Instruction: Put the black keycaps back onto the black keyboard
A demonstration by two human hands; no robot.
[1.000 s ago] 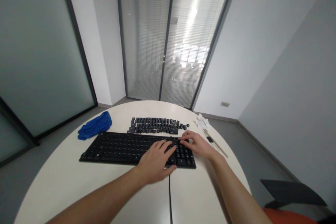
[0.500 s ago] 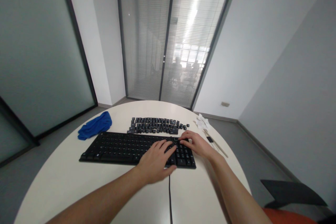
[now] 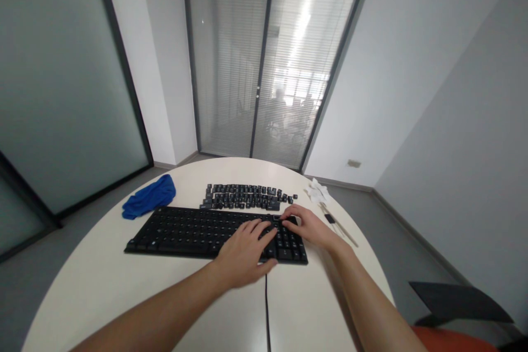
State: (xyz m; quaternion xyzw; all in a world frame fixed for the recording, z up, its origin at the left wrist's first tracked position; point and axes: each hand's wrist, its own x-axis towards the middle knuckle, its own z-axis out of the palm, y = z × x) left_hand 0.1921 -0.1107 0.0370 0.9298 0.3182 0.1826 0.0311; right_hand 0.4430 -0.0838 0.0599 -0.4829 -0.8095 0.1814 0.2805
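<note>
A black keyboard (image 3: 181, 231) lies across the table, most of its main section stripped of keycaps. The number pad (image 3: 285, 253) at its right end still carries caps. My left hand (image 3: 244, 253) rests on the right part of the keyboard, fingers spread and thumb over the front edge. At the top of the number pad is my right hand (image 3: 307, 225), its thumb and index fingertips close together. Whatever sits between those tips is too small to make out. Behind the keyboard, loose black keycaps (image 3: 239, 198) lie in rows.
On the left is a crumpled blue cloth (image 3: 150, 198). To the right are crumpled white tissue (image 3: 317, 191) and thin sticks (image 3: 344, 228) with a dark piece. A black cable (image 3: 267, 308) runs toward me over the round white table (image 3: 198, 308). A chair (image 3: 462, 302) stands at right.
Both hands hold nearly the same places on the keyboard. Only a very slight shift of the right fingers shows; the keycaps and other things stay where they were.
</note>
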